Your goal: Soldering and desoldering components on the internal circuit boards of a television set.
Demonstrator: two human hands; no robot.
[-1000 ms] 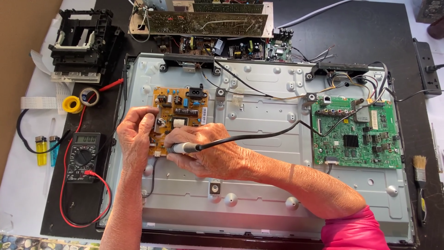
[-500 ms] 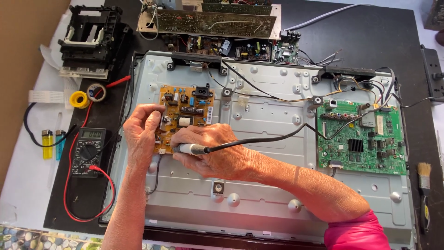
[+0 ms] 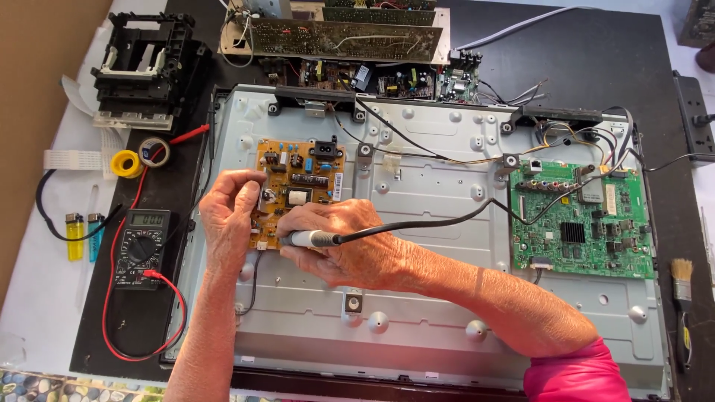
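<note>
On the large silver sheet-metal television back panel (image 3: pixel 439 223), both hands remain where they were a second ago; only the view has shifted. The left hand (image 3: pixel 231 212) steadies the small orange power-supply circuit board (image 3: pixel 298 179) at its left edge, while the right hand (image 3: pixel 339 246), closed around a grey-tipped black corded soldering tool (image 3: pixel 313 238), keeps its tip at the board's lower edge, just beside the left fingers.

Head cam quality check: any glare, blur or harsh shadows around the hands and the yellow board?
Head view: sharp, no motion blur on the left hand or right hand; bright even light, soft short shadows; mild sheen on the metal back panel, none hiding the yellow board.
</note>
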